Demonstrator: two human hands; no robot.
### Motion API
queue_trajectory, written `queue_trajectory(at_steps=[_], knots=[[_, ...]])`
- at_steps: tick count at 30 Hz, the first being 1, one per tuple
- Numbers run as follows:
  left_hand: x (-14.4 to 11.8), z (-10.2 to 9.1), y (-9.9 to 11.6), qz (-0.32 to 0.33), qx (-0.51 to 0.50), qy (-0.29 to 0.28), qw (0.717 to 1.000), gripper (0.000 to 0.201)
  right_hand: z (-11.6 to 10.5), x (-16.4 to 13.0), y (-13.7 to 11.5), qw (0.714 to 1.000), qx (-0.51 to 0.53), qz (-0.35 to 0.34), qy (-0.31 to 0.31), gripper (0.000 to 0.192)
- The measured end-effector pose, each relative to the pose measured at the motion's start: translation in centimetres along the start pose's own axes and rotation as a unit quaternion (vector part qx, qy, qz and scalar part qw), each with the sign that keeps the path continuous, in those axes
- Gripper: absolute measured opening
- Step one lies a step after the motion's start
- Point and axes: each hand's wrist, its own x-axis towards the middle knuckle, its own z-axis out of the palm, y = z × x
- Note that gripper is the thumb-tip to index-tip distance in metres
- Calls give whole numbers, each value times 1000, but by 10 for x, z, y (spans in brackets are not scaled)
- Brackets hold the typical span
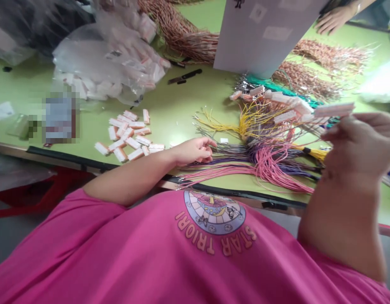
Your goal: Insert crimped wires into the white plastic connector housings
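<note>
My right hand (362,139) is raised at the right, its thumb and fingers pinching a white-and-orange connector housing (334,109). My left hand (203,150) is low over the table, its fingers curled at the ends of the grey wires (226,150); what lies between the fingertips is hidden. Pink wires (271,164) spread in front of that hand, with yellow wires (245,122) behind. Several wired connectors (286,101) are heaped beyond the bundle, left of my right hand.
Loose connectors (128,135) lie left of my left hand. Behind them are a plastic bag (96,59) of connectors and a black-handled knife (190,74). A grey panel (261,38) stands at the back. Another person's hand (337,19) rests at the far right, near twisted wires (331,57).
</note>
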Motion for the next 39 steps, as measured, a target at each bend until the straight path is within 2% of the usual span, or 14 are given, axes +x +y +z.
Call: queue_trajectory(at_steps=[2,5,8,12,17,22,24,26,27,29,30,32,35,39], knots=[[0,1,-1,10,13,1,1000,28,-5,21,32,988,-97,109,51,37],[-2,2,0,10,28,14,999,23,-12,21,68,929,-292,213,-82,43],[-3,3,1,-3,30,38,999,20,-19,-1,76,878,-414,121,-207,39],[-7,2,8,-2,-63,47,997,38,-21,-17,51,853,-443,-63,-267,31],[-12,-1,14,10,-110,34,993,57,-19,10,10,786,-518,-29,-336,36],[-15,-2,17,26,-53,9,998,47,-19,18,-30,837,-500,-92,-205,34],[-15,-2,19,30,-29,15,999,42,-9,-4,-48,871,-442,-160,-145,20],[-15,-3,20,35,-10,25,999,39,10,-37,-65,892,-331,-252,-178,7],[-14,-4,20,38,-2,31,999,37,23,-55,-71,862,-287,-312,-279,14],[-12,-5,18,48,6,40,998,36,52,-87,-78,737,-312,-390,-456,20],[-11,-6,17,54,6,46,997,36,67,-99,-78,668,-360,-410,-505,23],[-9,-7,16,64,5,62,996,36,91,-114,-73,594,-430,-429,-527,30],[-9,-7,16,76,-6,84,994,36,107,-115,-61,562,-466,-445,-519,32],[-10,-7,19,85,-31,99,991,38,103,-97,-52,602,-451,-405,-519,27]])
